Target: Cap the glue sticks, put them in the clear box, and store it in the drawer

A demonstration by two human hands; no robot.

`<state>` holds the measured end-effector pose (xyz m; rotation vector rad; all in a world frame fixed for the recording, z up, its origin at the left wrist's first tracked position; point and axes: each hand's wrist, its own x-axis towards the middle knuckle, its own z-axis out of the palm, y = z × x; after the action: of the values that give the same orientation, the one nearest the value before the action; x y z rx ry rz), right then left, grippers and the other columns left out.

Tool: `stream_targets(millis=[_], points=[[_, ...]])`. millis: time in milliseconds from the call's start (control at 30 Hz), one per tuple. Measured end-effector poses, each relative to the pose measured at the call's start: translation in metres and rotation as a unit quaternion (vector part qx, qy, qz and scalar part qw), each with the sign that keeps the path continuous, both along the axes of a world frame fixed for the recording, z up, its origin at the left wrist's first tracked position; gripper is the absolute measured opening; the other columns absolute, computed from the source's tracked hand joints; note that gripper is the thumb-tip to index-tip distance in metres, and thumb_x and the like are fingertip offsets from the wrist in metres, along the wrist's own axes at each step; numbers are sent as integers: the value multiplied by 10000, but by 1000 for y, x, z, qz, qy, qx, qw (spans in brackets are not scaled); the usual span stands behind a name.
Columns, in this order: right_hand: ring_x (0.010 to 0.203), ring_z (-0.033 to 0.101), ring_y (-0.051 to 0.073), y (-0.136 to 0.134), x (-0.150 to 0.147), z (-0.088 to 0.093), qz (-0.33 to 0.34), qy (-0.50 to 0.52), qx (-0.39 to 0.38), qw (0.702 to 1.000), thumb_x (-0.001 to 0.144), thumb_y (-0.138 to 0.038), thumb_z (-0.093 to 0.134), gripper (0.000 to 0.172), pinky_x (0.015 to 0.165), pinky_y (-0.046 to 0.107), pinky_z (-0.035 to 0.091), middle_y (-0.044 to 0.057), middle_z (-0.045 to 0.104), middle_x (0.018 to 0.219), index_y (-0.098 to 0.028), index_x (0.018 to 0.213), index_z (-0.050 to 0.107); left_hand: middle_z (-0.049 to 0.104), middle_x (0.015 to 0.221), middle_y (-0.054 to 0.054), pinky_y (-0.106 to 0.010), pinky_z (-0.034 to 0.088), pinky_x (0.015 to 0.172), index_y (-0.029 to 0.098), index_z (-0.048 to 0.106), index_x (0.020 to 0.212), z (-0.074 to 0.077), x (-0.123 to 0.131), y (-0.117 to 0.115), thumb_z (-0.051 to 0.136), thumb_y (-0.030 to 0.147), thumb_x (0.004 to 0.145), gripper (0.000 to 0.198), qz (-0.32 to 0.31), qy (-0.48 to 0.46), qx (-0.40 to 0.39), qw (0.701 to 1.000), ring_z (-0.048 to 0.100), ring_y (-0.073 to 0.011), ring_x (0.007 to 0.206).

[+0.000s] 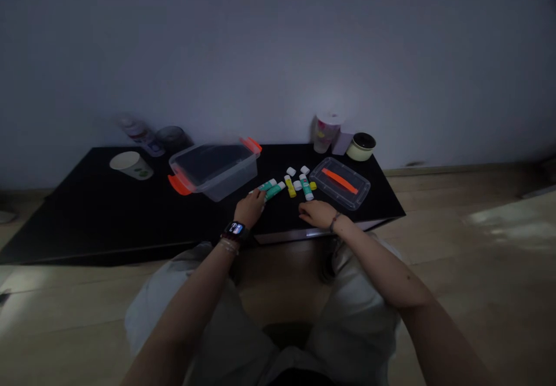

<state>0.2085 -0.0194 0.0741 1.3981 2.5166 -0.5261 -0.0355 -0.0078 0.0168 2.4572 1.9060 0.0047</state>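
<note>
My left hand [251,208], with a watch on its wrist, has its fingers closed at the near end of a green glue stick [273,191]. Another green glue stick [266,185] lies right beside that one, touching the fingers. My right hand [317,214] rests near the table's front edge with curled fingers, and nothing shows in them. Just beyond it lies a third green glue stick [306,188]. Between the hands is a smaller yellow glue stick [290,186]. White caps [291,171] and a yellow cap [313,185] lie loose around the sticks.
A clear plastic box [230,182] with orange clips stands left of the sticks; its lid [343,197] with an orange handle lies at right. A paper cup [131,165] lies tipped at left. Along the wall are a spray can [145,138], a patterned cup [325,134] and a pale pot [360,151].
</note>
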Motion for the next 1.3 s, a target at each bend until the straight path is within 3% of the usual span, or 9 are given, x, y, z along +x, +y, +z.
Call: stream_targets(millis=[200, 433, 600, 700, 800, 900, 1000, 1133, 1300], points=[[1002, 673, 210, 1, 4, -2, -10, 12, 1, 1000, 982, -317, 546, 164, 689, 263, 412, 74, 711, 1121, -216, 1065, 646, 604, 1263, -173, -366, 537, 766, 156, 575, 1286, -8, 6, 15, 439, 237, 970, 354, 6, -14, 10, 1000, 640, -298, 1070], [989, 679, 218, 3, 15, -6, -27, 7, 10, 1000, 979, -315, 541, 169, 684, 267, 414, 78, 718, 1088, -215, 1057, 652, 583, 1321, -174, -369, 530, 774, 169, 547, 1325, 16, 14, 7, 483, 359, 965, 412, 17, -63, 35, 997, 646, -310, 1078], [1006, 686, 223, -1, 17, -8, -36, -15, 8, 999, 991, -314, 510, 206, 705, 267, 427, 102, 724, 1107, -205, 1063, 669, 688, 1031, -99, -317, 487, 734, 186, 603, 1123, 24, 11, -13, 538, 381, 918, 291, -39, -210, -122, 969, 661, -237, 889], [957, 690, 214, -13, 5, -12, -28, -20, -45, 998, 980, -296, 534, 192, 711, 263, 430, 104, 734, 1042, -186, 1004, 689, 682, 800, -44, -302, 468, 657, 211, 649, 885, 33, 7, -28, 656, 435, 804, 238, -94, -280, -341, 892, 630, -218, 732], [794, 665, 162, -27, -9, -5, 47, 20, -233, 971, 973, -328, 554, 226, 680, 241, 430, 61, 712, 858, -161, 888, 681, 662, 720, -19, -309, 475, 636, 228, 653, 729, 60, 5, -43, 744, 458, 715, 248, -162, -358, -451, 801, 609, -212, 675], [673, 593, 129, -34, -16, 24, 137, 174, -449, 866, 943, -603, 523, 479, 632, 235, 437, 24, 640, 744, -150, 857, 652, 555, 625, -14, -320, 430, 555, 219, 597, 670, 93, 0, -53, 708, 618, 733, 419, -206, -493, -489, 689, 514, -179, 569], [663, 536, 137, -27, -12, 69, 178, 421, -451, 766, 781, -872, 476, 735, 619, 262, 428, 33, 596, 740, -153, 823, 626, 340, 491, 18, -336, 366, 477, 239, 395, 524, 113, -13, -56, 510, 900, 659, 684, -184, -662, -447, 573, 366, -142, 451], [528, 384, 133, 1, -7, 99, 86, 649, -397, 643, 751, -950, 37, 829, 524, 279, 381, -17, 365, 539, -229, 604, 417, 129, 459, 32, -332, 367, 468, 237, 200, 469, 120, -30, -46, 102, 888, 802, 737, -30, -795, -341, 501, 254, -122, 399], [440, 206, 99, 40, -15, 57, -91, 646, -470, 594, 738, -904, -126, 769, 415, 231, 247, -57, 198, 472, -250, 563, 237, 179, 450, 27, -287, 313, 439, 233, 233, 468, 108, -31, -14, 117, 826, 879, 730, 6, -822, -384, 421, 267, -123, 427]])
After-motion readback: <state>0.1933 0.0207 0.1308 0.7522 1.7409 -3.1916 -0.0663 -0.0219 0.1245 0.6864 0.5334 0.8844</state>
